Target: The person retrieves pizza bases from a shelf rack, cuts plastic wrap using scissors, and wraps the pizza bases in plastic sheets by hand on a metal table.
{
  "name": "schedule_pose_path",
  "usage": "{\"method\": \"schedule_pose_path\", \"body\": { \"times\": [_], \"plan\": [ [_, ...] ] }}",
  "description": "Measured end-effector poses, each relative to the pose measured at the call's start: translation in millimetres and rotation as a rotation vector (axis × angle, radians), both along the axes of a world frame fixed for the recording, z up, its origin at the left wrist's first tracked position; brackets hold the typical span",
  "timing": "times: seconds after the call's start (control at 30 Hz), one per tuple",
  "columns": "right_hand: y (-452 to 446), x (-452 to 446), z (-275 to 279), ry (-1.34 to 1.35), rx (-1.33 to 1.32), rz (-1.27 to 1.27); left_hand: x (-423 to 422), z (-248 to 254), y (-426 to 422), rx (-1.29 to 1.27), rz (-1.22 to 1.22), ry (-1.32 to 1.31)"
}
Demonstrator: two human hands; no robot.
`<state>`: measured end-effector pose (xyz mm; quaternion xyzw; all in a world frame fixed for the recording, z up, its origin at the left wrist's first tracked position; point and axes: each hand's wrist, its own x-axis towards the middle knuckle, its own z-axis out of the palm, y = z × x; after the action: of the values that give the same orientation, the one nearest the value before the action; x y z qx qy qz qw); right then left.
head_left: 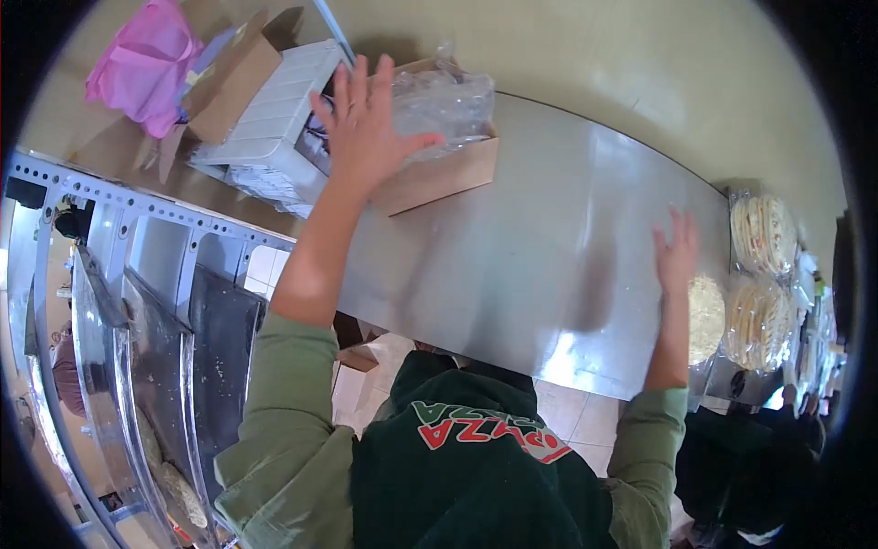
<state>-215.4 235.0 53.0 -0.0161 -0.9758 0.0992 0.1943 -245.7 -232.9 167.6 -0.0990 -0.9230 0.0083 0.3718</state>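
Observation:
My left hand [370, 123] is spread wide, held over the near side of a cardboard box [448, 178] filled with clear plastic bags [444, 101]. Nothing is in its fingers, and whether it touches the bags I cannot tell. On the other side, my right hand [675, 252] is stretched out above the right part of the steel table [521, 238], fingers apart and holding nothing. Close beside that wrist lies a round flat pizza base [705, 318]. Bagged stacks of flat bases [762, 233] stand just beyond it at the table's right end.
A white plastic bin [279, 110], an open cardboard box [233, 87] and a pink bag [146, 64] sit at the back left. To my left is a metal rack [137, 201] with dark trays [224, 339]. Another person in dark clothes [741, 467] is at the lower right.

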Motion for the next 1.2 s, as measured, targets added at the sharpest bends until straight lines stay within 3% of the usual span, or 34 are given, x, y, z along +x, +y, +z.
{"method": "schedule_pose_path", "body": {
  "times": [0.03, 0.13, 0.2, 0.23, 0.37, 0.43, 0.57, 0.67, 0.77, 0.97, 1.0, 1.07, 1.17, 1.2],
  "plan": [
    [-47.0, -7.6, 18.7, 0.124, -0.092, 0.172, -10.5, 3.8, -12.5, -0.077, 0.041, -0.136],
    [-165.7, -17.4, 62.0, 0.153, -0.399, 0.346, -38.9, 21.4, -45.2, 0.597, -0.125, -0.366],
    [-222.9, -12.6, 83.1, 0.230, -0.524, 0.479, -33.3, 41.3, -53.9, 0.698, -0.195, -0.168],
    [-248.0, -8.1, 90.8, 0.236, -0.519, 0.563, -28.3, 48.5, -58.0, 0.749, -0.226, -0.069],
    [-320.0, -7.7, 95.8, 0.187, -0.418, 0.730, -12.9, 59.4, -75.0, 1.030, -0.241, -0.292],
    [-338.5, -18.9, 77.4, 0.100, -0.177, 0.709, -5.2, 58.7, -83.5, 1.088, -0.282, -0.302],
    [-371.7, -45.3, 54.5, 0.073, 0.038, 0.559, 19.3, 76.2, -78.5, 0.944, -0.299, -0.286],
    [-382.4, -73.9, 58.0, -0.395, -0.169, 0.465, 44.0, 82.0, -60.1, 0.791, -0.368, -0.359],
    [-380.7, -90.8, 41.9, -0.448, -0.025, 0.445, 90.2, 86.4, -47.4, 0.549, -0.452, -0.385],
    [-368.4, -106.1, 41.0, -0.787, 0.169, 0.337, 145.0, 127.7, -91.3, 0.969, -0.253, -0.003],
    [-367.0, -108.1, 38.3, -0.749, 0.182, 0.318, 154.5, 136.5, -100.1, 1.081, -0.253, 0.022],
    [-362.7, -112.6, 32.7, -0.668, 0.205, 0.284, 161.1, 141.9, -113.8, 1.127, -0.222, -0.008],
    [-333.8, -130.4, 38.7, -0.672, 0.025, 0.634, 174.2, 137.9, -111.2, 1.047, -0.170, -0.082],
    [-315.8, -131.9, 41.1, -0.554, -0.108, 0.586, 181.5, 131.5, -108.9, 1.001, -0.146, -0.111]
  ]
}}
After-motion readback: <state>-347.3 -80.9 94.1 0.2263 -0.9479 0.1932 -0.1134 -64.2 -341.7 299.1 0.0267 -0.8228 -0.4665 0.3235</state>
